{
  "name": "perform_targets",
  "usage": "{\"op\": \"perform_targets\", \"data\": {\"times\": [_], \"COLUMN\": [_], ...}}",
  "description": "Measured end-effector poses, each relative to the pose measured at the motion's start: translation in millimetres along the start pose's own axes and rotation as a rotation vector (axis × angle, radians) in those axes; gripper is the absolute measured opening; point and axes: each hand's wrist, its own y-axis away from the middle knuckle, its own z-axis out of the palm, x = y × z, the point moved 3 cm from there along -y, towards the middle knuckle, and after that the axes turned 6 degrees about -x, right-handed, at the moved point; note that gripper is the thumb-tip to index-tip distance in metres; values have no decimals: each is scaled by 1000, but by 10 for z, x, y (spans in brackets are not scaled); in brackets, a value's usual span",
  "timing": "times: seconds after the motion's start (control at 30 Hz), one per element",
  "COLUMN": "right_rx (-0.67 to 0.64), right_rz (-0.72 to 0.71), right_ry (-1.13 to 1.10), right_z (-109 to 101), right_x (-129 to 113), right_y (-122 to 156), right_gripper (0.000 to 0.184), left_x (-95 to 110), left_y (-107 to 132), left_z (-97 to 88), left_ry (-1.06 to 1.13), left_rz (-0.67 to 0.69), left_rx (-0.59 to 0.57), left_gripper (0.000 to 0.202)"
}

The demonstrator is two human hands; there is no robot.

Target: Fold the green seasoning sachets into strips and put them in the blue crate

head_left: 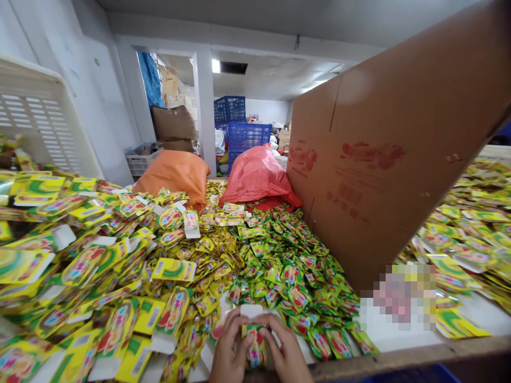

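Sachet pack (254, 346) was pinched between left grip (228, 348) and right grip (286, 354) at near counter (419, 355) edge; loose sachets (279, 266) lay heaped beyond.

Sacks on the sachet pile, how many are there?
2: an orange sack centre left, a red sack right of it beside the cardboard box. More may hide behind the box.

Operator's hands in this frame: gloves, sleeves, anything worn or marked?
Both bare. Left hand and right hand: no gloves, no finger tape, no rings or watch showing. No sleeve or cuff in view on either side; the frame's bottom edge cuts both off at about the wrist, so nothing further up the arms can be told. No markings visible.
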Motion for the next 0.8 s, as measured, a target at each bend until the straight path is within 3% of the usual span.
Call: {"op": "perform_targets", "data": {"times": [0.17, 0.3, 0.47, 0.8], "right_rx": [15, 108, -13, -19], "right_rz": [37, 82, -2, 84], "right_ry": [-38, -120, -45, -1], "right_z": [-2, 8, -8, -14], "right_x": [24, 95, -43, -68], "right_y": [-60, -19, -6, -51], "right_gripper": [21, 22, 15, 18], "left_x": [-65, 39, 202, 295], "left_y": [19, 8, 31, -53], "left_z": [6, -18, -72, -15], "left_ry": [196, -39, -232, -248], "left_rz": [-5, 66, 171, 73], "left_rx": [113, -13, 29, 56], "left_gripper": [43, 25, 16, 17]}}
